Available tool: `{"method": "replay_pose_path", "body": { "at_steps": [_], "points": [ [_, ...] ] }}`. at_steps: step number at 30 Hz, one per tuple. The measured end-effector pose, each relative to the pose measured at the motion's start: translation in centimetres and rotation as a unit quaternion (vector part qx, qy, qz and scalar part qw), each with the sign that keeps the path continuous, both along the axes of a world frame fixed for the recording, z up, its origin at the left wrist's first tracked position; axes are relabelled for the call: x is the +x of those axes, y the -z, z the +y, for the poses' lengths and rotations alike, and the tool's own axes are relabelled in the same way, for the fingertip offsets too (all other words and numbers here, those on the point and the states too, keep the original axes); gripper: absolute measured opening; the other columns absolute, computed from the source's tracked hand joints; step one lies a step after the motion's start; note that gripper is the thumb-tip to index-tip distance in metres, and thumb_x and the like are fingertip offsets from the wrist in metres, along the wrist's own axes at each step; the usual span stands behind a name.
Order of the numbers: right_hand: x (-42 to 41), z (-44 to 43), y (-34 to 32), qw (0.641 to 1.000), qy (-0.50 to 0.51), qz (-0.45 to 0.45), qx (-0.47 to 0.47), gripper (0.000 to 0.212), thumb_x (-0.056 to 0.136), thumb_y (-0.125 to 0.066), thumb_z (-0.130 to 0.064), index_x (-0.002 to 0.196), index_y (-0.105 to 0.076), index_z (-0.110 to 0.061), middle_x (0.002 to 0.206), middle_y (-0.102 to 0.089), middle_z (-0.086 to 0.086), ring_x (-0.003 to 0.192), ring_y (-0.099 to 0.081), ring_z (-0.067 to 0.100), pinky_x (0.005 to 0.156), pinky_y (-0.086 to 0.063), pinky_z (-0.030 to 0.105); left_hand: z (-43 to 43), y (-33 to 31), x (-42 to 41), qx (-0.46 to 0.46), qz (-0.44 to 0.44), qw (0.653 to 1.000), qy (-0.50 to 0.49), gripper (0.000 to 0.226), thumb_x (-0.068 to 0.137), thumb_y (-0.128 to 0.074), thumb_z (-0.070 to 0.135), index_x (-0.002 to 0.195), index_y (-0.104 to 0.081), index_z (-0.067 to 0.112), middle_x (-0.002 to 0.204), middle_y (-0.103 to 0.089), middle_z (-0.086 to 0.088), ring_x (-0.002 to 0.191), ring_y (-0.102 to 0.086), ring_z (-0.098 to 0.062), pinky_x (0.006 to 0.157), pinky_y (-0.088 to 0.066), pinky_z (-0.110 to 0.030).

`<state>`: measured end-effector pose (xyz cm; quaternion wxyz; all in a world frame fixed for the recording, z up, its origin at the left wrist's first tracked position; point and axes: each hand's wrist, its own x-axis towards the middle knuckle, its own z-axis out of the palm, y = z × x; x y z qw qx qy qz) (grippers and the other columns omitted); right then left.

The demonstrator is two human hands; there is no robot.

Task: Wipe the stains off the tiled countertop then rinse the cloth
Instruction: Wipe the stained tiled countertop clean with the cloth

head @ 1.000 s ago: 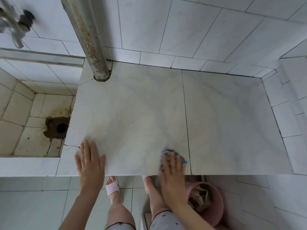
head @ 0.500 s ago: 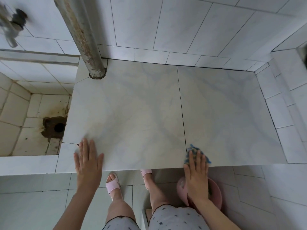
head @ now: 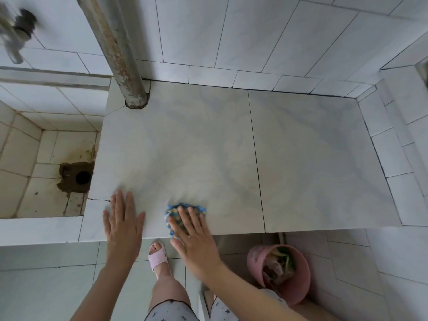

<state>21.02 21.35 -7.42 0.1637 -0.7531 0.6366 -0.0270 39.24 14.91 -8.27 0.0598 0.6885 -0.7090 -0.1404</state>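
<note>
The pale marbled tiled countertop fills the middle of the head view. A blue and yellow cloth lies near its front edge, left of the tile joint. My right hand presses flat on the cloth with straight fingers, covering most of it. My left hand rests flat on the counter's front left edge, fingers spread, a short way left of the cloth. No distinct stains show on the tiles.
A rusty vertical pipe meets the counter's back left corner. A tiled sink basin with a stained drain hole lies to the left, a tap above it. A pink bucket stands on the floor below right, beside my slippered foot.
My right hand has slid the cloth left along the front edge, from the tile joint toward my left hand. My left hand has stayed in place.
</note>
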Motion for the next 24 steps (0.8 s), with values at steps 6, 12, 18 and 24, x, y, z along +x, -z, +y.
{"method": "replay_pose_path", "body": {
  "at_steps": [6,12,18,24],
  "points": [
    [-8.0,-5.7,1.4,0.997,0.023,0.064,0.043,0.055,0.101,-0.003,-0.032,0.148,-0.024,-0.015,0.151,-0.027,0.018,0.141,-0.015,0.041,0.112,-0.02,0.055,-1.2,0.0,1.4,0.007,0.001,1.0,0.019,0.065,0.094,-0.017,0.048,0.148,-0.02,0.012,0.157,-0.011,-0.014,0.145,-0.008,-0.028,0.116,-0.012,-0.049],
    [-17.2,-12.6,0.1,0.963,0.254,0.049,0.071,0.053,0.101,-0.013,-0.04,0.149,0.002,-0.025,0.157,0.011,0.009,0.144,0.014,0.027,0.114,0.012,0.042,-1.7,0.0,2.7,0.007,0.006,0.999,0.046,0.066,0.096,-0.014,0.05,0.149,-0.019,0.012,0.157,-0.013,-0.01,0.145,-0.009,-0.022,0.116,-0.014,-0.043],
    [-6.0,-16.4,0.4,0.993,0.118,0.024,0.017,0.072,0.092,0.01,-0.055,0.147,-0.025,-0.023,0.155,-0.018,0.013,0.143,-0.013,0.033,0.115,-0.004,0.045,-1.1,-0.5,5.2,0.012,0.001,0.999,0.046,0.065,0.098,-0.013,0.048,0.147,-0.022,0.006,0.156,-0.017,-0.012,0.144,-0.013,-0.022,0.118,-0.005,-0.031],
    [4.9,-9.5,0.5,0.988,-0.148,0.0,-0.033,0.051,0.1,-0.021,-0.047,0.147,-0.028,-0.027,0.155,-0.024,0.005,0.144,-0.016,0.028,0.114,-0.016,0.047,-0.6,-0.3,9.0,0.018,-0.006,0.999,-0.047,0.076,0.093,-0.01,0.06,0.147,-0.023,0.008,0.155,-0.018,-0.014,0.144,-0.014,-0.028,0.116,-0.012,-0.043]
  ]
}}
